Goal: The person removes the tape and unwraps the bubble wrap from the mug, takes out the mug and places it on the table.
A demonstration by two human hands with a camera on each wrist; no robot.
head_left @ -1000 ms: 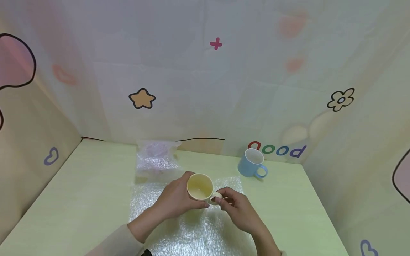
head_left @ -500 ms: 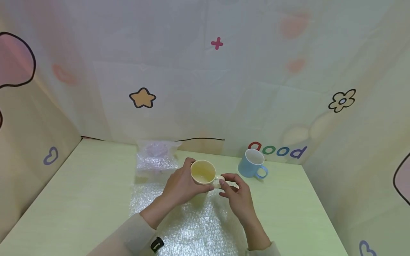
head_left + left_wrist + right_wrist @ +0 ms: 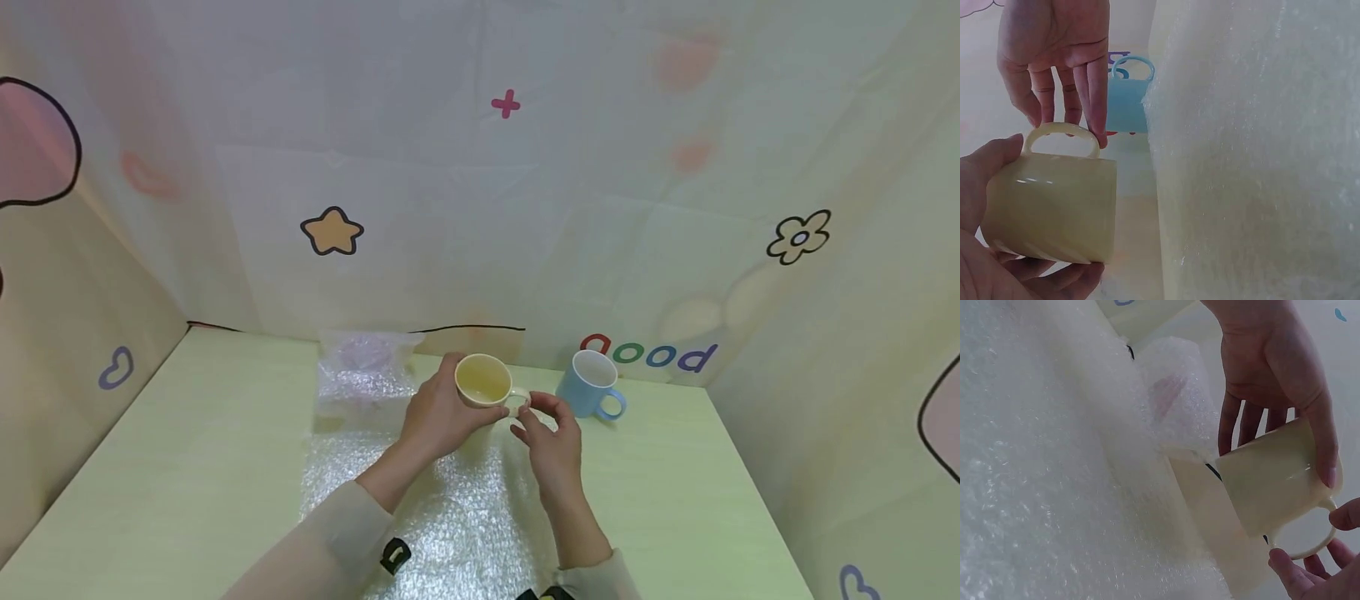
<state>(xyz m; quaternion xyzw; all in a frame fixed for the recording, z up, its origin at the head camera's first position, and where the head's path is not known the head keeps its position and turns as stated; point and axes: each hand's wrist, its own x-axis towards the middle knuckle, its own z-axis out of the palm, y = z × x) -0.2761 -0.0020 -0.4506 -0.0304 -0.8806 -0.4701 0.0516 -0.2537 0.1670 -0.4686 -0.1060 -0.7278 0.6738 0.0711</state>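
Note:
My left hand (image 3: pixel 444 412) grips a pale yellow mug (image 3: pixel 483 382) around its body, the thumb along the near side and fingers behind. The mug is held above the bubble wrap (image 3: pixel 465 517), its opening facing up towards the head camera. My right hand (image 3: pixel 553 437) is at the mug's handle (image 3: pixel 1063 128), with thumb and fingertips on either side of the loop. In the right wrist view the yellow mug (image 3: pixel 1282 478) lies across the left palm side, and right fingertips (image 3: pixel 1282 557) touch the handle.
Upright at the back right stands a blue mug (image 3: pixel 587 383), handle turned to the right. A bubble-wrapped pinkish object (image 3: pixel 366 367) sits at the back left. A patterned curtain (image 3: pixel 420 208) closes off the table's (image 3: pixel 202 467) back and sides.
Both hands have carried the yellow mug up and slightly right in the head view, away from the person. The blue mug and the wrapped object stay put.

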